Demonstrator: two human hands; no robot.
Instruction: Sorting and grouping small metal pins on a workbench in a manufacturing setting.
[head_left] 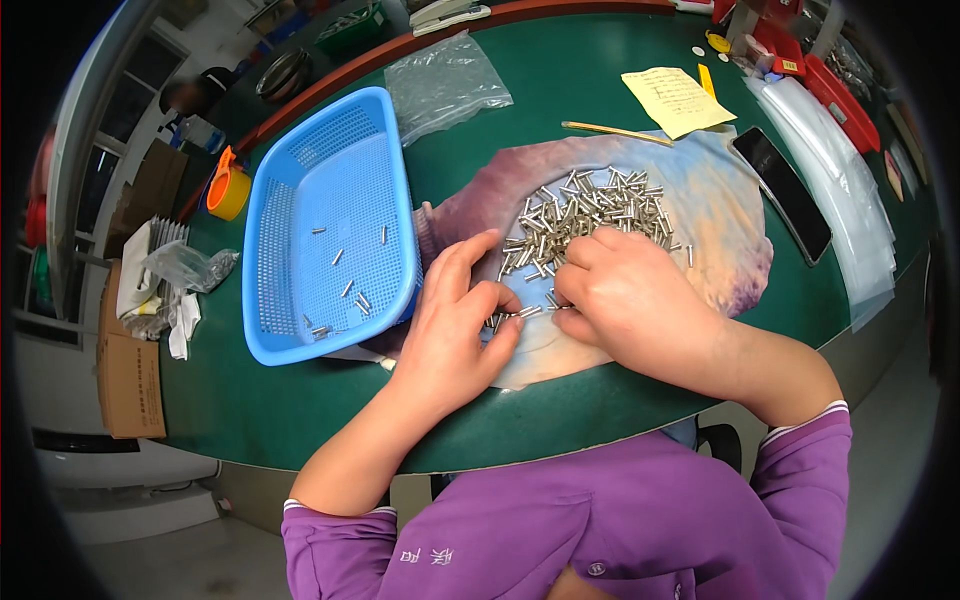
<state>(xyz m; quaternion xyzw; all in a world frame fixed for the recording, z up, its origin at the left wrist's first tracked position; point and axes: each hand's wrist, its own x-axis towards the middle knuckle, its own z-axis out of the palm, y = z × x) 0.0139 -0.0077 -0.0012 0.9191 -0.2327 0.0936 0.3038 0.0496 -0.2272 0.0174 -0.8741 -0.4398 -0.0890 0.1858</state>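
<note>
A heap of small silver metal pins (590, 215) lies on a tie-dyed cloth (715, 210) in front of me. At the near side of the heap, my left hand (455, 315) has its fingers curled, thumb and index fingertip around the ends of a few pins, with more pins partly hidden under the palm. Just to its right, my right hand (635, 295) is closed in a pinch beside the pins. Whatever sits between its fingertips is hidden. To the left, a blue perforated plastic basket (262, 270) holds several loose pins on its bottom.
Behind the basket lies a clear plastic bag (445, 85). A pen (617, 132), a yellow note (677, 103) and a black phone (783, 195) rest near the cloth's far and right edges. Plastic sheeting (840, 200) and a red tray (842, 105) are farther right. An orange tape roll (228, 190) stands left.
</note>
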